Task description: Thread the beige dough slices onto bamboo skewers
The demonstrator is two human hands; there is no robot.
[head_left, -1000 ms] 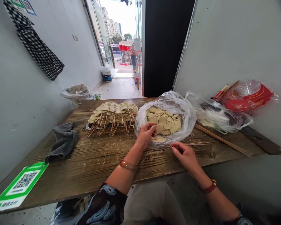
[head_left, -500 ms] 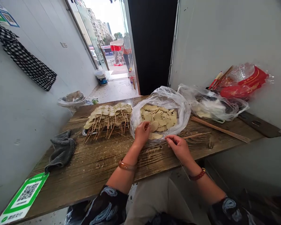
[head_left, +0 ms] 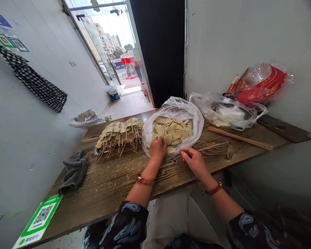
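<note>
Left hand (head_left: 158, 152): its back hides most of its fingertips and some of the slices (head_left: 180, 133) beneath them.
Skewer (head_left: 196, 177): very thin and largely covered by the right hand (head_left: 195, 162); only a short dark length shows below the palm, and the tip by the fingertips is faint.
Cut off: both sleeves run out at the bottom edge, and the payment card (head_left: 41, 218), far to the left of the left fingers, is clipped at its lower corner.
Slices: pale, thin, flat and roundish, heaped loosely just beyond the left fingers and to their right, inside a clear plastic bag (head_left: 198, 117) with its mouth spread; one lies between the two hands' fingertips, near the bag's close edge.
Skewered stacks (head_left: 120, 131): similar pale rounds on brown sticks, left of the left fingers, the stick ends pointing toward the person.
Left fingers: curled in at the near edge of the heap; whether they grip a slice cannot be made out.
Right fingers: thumb and forefinger pinched together on the skewer.
Loose sticks (head_left: 214, 146): on the table (head_left: 98, 204), just right of the right fingertips.
</note>
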